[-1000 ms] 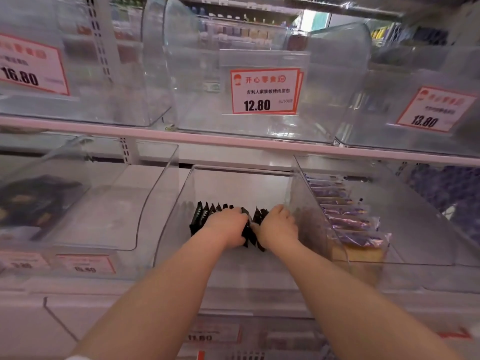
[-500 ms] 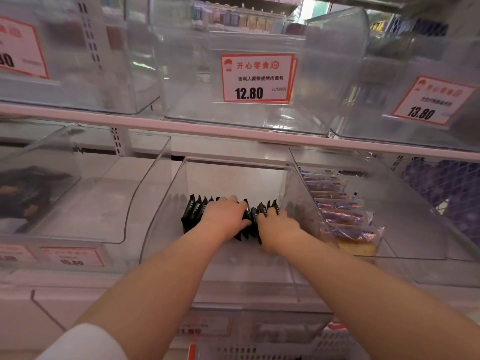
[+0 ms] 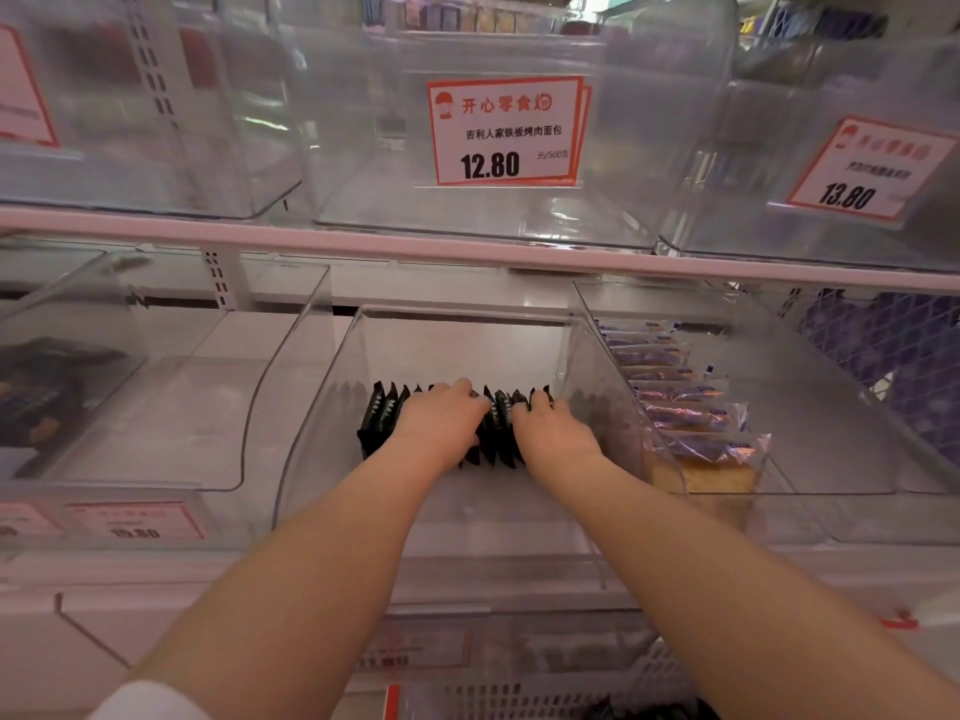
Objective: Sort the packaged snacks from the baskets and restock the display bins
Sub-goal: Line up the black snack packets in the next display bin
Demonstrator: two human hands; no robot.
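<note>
A row of black snack packets (image 3: 383,422) stands upright across the middle of a clear display bin (image 3: 467,527) on the lower shelf. My left hand (image 3: 441,426) lies over the left-centre of the row, its fingers curled over the packets' top edges. My right hand (image 3: 553,436) grips the row's right end, with fingertips hooked between the packets. A few packets (image 3: 497,426) show between the two hands. Both forearms reach in over the bin's low front lip.
The bin to the right (image 3: 831,439) holds a line of purple-wrapped cakes (image 3: 693,419). Left of the middle one is a bare bin (image 3: 182,418), then one with dark packets (image 3: 47,392). Clear bins with price tags (image 3: 506,132) sit on the shelf above (image 3: 363,241). A white basket (image 3: 545,693) is below.
Both hands stayed on the row of black packets. The row spread a little wider to the right, and my right hand went from a closed fist to fingers hooked between the packets.
</note>
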